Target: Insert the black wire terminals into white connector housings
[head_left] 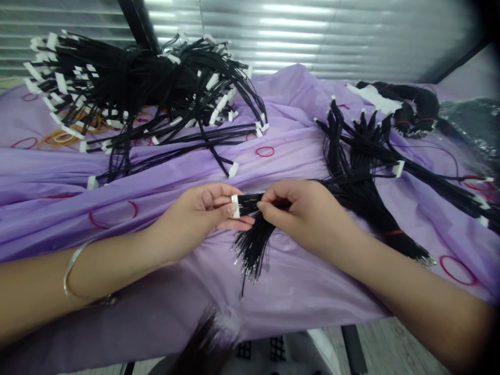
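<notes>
My left hand [195,219] pinches a small white connector [235,205] between thumb and fingers. Black wires [250,202] run from that connector into my right hand [300,213], whose fingers are closed on them. Below both hands a loose bunch of black wires with bare metal tips [252,250] hangs down over the purple sheet [136,166]. A silver bangle [72,271] sits on my left wrist.
A big tangled heap of black cables with white connectors [133,88] lies at the back left. Another bundle [363,172] spreads to the right, some tied with red bands. Red rubber bands [264,151] dot the sheet. Rolled black cables [410,112] sit far right.
</notes>
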A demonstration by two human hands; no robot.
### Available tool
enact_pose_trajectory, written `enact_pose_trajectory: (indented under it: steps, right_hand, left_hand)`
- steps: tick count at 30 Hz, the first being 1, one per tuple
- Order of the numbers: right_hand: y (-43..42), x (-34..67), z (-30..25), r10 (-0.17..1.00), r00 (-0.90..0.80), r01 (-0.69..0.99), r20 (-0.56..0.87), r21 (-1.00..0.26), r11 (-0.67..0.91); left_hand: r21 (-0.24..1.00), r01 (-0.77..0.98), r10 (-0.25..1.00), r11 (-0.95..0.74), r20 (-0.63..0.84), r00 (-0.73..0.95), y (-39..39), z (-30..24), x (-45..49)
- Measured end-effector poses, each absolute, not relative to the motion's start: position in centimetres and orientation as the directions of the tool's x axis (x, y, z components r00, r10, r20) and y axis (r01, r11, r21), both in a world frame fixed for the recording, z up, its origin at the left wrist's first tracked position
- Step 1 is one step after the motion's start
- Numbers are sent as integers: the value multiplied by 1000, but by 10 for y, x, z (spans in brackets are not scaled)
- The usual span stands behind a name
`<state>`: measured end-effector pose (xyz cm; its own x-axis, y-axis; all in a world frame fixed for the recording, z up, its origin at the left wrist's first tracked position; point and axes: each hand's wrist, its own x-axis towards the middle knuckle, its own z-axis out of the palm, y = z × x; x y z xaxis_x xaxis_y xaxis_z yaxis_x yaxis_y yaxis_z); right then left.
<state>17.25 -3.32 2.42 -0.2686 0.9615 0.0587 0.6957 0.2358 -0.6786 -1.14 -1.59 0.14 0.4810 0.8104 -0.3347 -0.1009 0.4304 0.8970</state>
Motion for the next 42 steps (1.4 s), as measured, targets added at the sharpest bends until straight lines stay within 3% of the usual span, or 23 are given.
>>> enact_pose_trajectory:
  steps: [14,21,32,42]
  right_hand:
    - [-33,165,13,923,-356,656,148,-663,359]
    - [-36,163,14,946,-285,683,153,-661,312]
    - [-34,164,20,957,-290,688,3,-694,211]
    - [-32,165,17,957,-289,643,4,-740,197]
  left_hand:
    - [909,-70,818,412,-335,467,-18,1,-9]
    - [902,-80,811,424,-339,477,-17,1,-9]
    - [897,-70,813,437,-360,457,-20,5,-8]
    - [903,-53,818,427,-360,449,-18,3,-6]
